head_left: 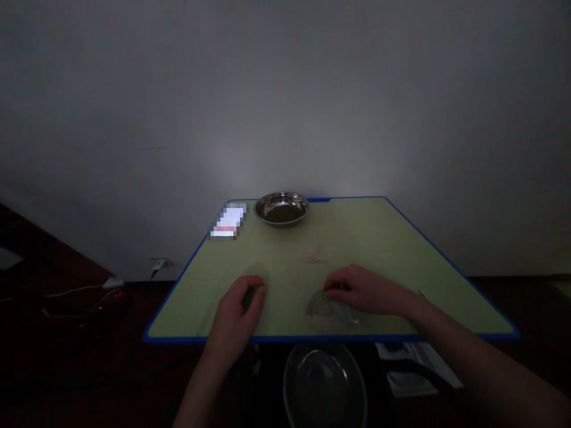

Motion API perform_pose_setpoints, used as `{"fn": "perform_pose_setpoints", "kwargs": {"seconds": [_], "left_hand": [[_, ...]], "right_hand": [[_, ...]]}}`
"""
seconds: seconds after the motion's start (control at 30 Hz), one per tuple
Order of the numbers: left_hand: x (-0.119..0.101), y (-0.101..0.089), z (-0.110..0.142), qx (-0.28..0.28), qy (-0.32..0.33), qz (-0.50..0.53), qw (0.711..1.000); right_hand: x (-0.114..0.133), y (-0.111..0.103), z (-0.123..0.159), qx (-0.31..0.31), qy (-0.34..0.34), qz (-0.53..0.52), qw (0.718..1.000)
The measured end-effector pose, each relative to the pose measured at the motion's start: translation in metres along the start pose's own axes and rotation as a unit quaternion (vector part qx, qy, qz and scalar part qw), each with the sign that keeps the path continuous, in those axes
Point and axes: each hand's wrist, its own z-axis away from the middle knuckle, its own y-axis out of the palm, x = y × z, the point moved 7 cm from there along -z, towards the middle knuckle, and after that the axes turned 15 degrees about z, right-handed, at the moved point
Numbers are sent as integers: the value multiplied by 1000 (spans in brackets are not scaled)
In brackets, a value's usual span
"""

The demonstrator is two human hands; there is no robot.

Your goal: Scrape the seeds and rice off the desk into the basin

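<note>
My right hand reaches in from the right, its fingers closed at the rim of a clear round dish near the table's front edge. Dim light blurs what is in the dish. My left hand rests by the tabletop to the left, with its fingers curled and thumb and fingertips close together. Whatever those fingertips hold, if anything, is too small to make out. Beyond the dish lies a small pale pinkish heap. A shiny metal bowl with dark greenish grains inside stands at the back.
The light green table has a blue edge and stands against a grey wall. A phone with a lit, blurred screen lies at its back left. Below the front edge sits another oval metal bowl. Cables run along the floor at left.
</note>
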Motion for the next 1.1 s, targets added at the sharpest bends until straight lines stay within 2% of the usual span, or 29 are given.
{"fn": "perform_pose_setpoints", "kwargs": {"seconds": [0.47, 1.1], "left_hand": [[-2, -1, 1, -3, -1, -1, 1000], [-3, 1, 1, 3, -12, 1, 1000]], "right_hand": [[-2, 10, 4, 25, -12, -21, 999], [2, 11, 9, 38, -19, -29, 999]]}}
